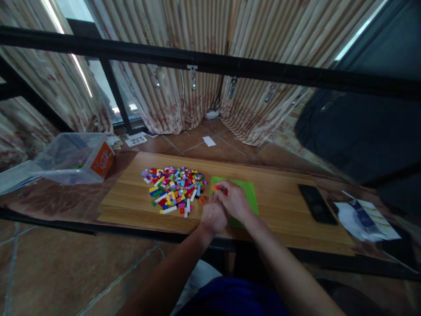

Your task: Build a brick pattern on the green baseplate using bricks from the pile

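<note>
My right hand (234, 202) is over the green baseplate (250, 193), its fingers pinching small red and orange toy bricks (215, 188). Close against it, my left hand (213, 216) is closed at the plate's left edge; what it holds, if anything, is hidden. To the left, a heap of mixed coloured toy bricks (177, 186) spreads over the wooden board (125, 197). Between the heap and my left hand lies a loose dark orange brick (202, 199). Another red-orange brick (182, 211) sits at the heap's near edge. My hands and wrists cover part of the baseplate.
A clear plastic box (74, 153) with an orange label stands at the far left, a few green pieces inside. On the right are a black phone (316, 204) and a white and blue plastic packet (366, 220). A black metal bar (210, 59) crosses before the curtains.
</note>
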The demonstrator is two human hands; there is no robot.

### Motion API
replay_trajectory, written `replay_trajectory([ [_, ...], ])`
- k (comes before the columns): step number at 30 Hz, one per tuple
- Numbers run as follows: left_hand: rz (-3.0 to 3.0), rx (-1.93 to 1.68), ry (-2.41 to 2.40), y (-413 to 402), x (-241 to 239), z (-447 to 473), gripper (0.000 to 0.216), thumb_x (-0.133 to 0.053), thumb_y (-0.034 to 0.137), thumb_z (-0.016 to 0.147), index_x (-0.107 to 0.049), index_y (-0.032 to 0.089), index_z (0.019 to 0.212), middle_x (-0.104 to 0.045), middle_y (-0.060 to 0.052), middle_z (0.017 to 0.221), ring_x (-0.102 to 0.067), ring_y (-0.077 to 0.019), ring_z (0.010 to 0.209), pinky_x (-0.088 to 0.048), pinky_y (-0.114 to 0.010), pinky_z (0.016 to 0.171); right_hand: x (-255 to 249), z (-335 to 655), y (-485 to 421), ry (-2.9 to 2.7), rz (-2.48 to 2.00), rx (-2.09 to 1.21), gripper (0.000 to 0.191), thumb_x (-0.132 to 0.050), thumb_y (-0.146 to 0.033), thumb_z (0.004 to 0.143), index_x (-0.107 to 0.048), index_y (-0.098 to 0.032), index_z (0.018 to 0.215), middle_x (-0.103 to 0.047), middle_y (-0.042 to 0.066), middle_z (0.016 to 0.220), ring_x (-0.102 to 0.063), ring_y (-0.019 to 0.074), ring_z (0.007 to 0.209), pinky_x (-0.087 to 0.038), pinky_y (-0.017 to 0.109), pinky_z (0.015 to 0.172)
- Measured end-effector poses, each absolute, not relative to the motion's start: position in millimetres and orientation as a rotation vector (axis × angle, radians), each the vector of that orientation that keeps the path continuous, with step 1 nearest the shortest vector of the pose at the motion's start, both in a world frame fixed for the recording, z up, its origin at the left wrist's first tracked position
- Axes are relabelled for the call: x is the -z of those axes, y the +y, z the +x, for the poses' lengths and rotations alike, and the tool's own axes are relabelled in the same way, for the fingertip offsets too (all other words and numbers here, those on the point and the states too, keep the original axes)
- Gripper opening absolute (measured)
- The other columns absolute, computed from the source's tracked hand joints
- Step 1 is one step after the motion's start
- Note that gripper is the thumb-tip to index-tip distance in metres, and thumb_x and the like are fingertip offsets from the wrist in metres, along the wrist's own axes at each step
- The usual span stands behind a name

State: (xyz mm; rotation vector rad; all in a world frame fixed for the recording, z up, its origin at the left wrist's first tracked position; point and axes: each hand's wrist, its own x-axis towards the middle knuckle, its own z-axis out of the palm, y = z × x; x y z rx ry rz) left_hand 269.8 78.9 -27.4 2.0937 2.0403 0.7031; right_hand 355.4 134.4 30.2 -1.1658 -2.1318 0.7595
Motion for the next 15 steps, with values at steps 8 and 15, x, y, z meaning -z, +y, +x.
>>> replay_trajectory([
  [8,2.083,-0.672,2.057,78,18,269,0.069,-0.052,0.019,0.081,-0.03,0.01,0.147,-0.051,-0.016,0.14,-0.055,-0.0272,0.119,-0.046,-0.039,0.1,-4,403,172,-2.094,-1.385,-0.514,0.015,-0.058,-0.018,0.085,-0.071,-0.02,0.091,-0.073,0.007,0.096,-0.066,0.0222,0.092,-0.049,0.037,0.089],
  [15,2.085,-0.624,2.065,80,18,270,0.071,-0.051,0.019,0.081,-0.029,0.008,0.147,-0.052,-0.016,0.137,-0.055,-0.0266,0.117,-0.046,-0.038,0.101,6,390,172,-2.249,-1.372,-0.436,0.017,-0.06,-0.015,0.083,-0.073,-0.021,0.092,-0.073,0.006,0.097,-0.064,0.0228,0.096,-0.047,0.038,0.092],
])
